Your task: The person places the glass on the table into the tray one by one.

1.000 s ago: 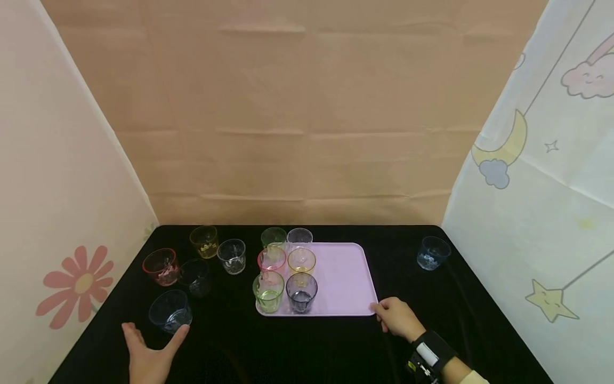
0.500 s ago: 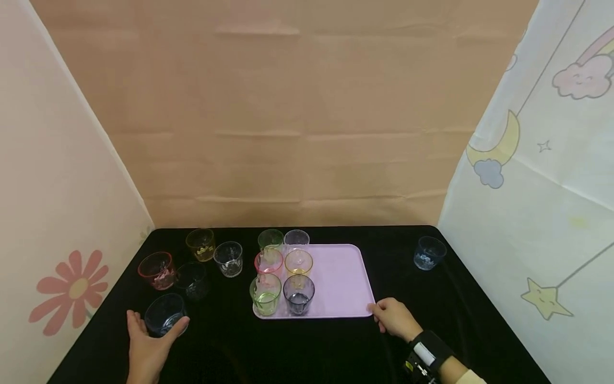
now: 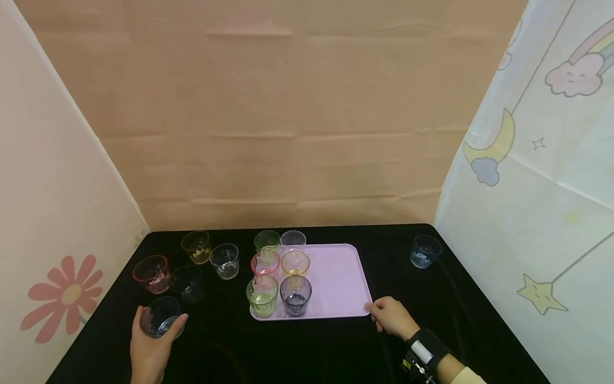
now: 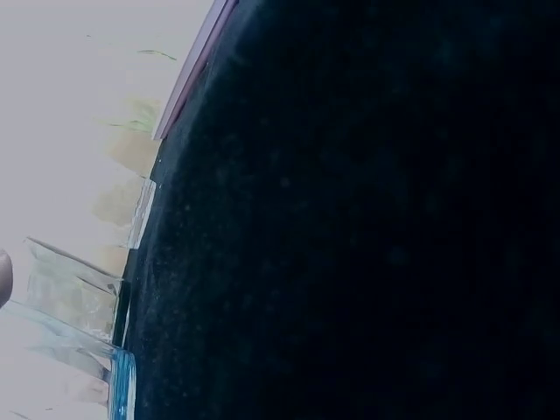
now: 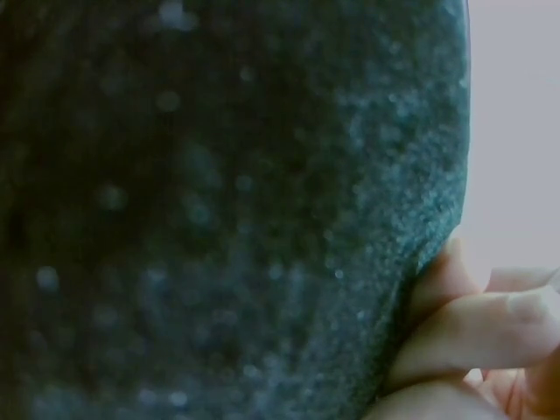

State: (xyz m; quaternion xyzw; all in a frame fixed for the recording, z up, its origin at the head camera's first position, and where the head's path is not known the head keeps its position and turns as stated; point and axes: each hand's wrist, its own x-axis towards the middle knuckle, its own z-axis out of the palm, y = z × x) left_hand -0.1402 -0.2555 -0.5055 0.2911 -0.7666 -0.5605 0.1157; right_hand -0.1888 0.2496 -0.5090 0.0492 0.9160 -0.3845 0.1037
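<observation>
My left hand (image 3: pixel 152 344) is around a bluish drinking glass (image 3: pixel 162 316) at the table's near left, thumb on its right side and fingers on its left. In the left wrist view, the blue base of a glass (image 4: pixel 122 385) meets the black cloth, with a fingertip at the left edge. My right hand (image 3: pixel 394 317) pinches the near right corner of a pink tray (image 3: pixel 338 282). Several glasses stand on the tray's left half, among them a light green glass (image 3: pixel 262 296) and a grey one (image 3: pixel 295 296). Curled fingers (image 5: pixel 481 332) show in the right wrist view.
Beyond the left hand stand a red-rimmed glass (image 3: pixel 153 274), a dark glass (image 3: pixel 187 284), an amber glass (image 3: pixel 196 248) and a clear glass (image 3: pixel 225 261). Another blue glass (image 3: pixel 425 252) stands far right. Fabric and paper walls enclose the black-covered table (image 3: pixel 288 352).
My left hand has closed in from spread thumb and fingers to a grip around the bluish glass. The right hand keeps its hold on the tray corner. The head view has shifted slightly.
</observation>
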